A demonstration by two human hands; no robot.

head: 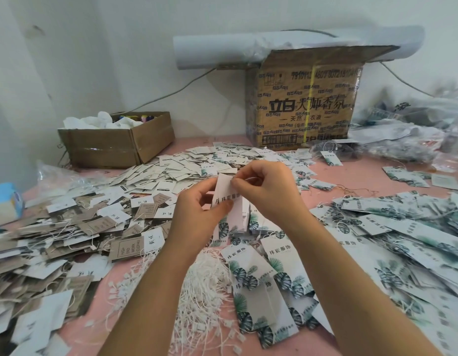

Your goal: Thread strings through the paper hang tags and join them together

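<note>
My left hand (197, 217) grips a small stack of white hang tags (226, 194) with green leaf print, held upright above the pink table (361, 176). My right hand (269, 191) pinches a thin white string (251, 179) at the top edge of those tags. Below my wrists lies a heap of white strings with plastic ends (204, 286). Loose leaf-print tags (261, 281) lie spread under my right forearm.
Brown and white tags with strings (68, 237) are piled at the left, small white tags (176, 168) at the middle back, leaf-print tags (407, 227) at the right. A small open carton (120, 142) and a tall printed carton (305, 104) stand against the wall. Plastic bags (415, 134) crowd the far right.
</note>
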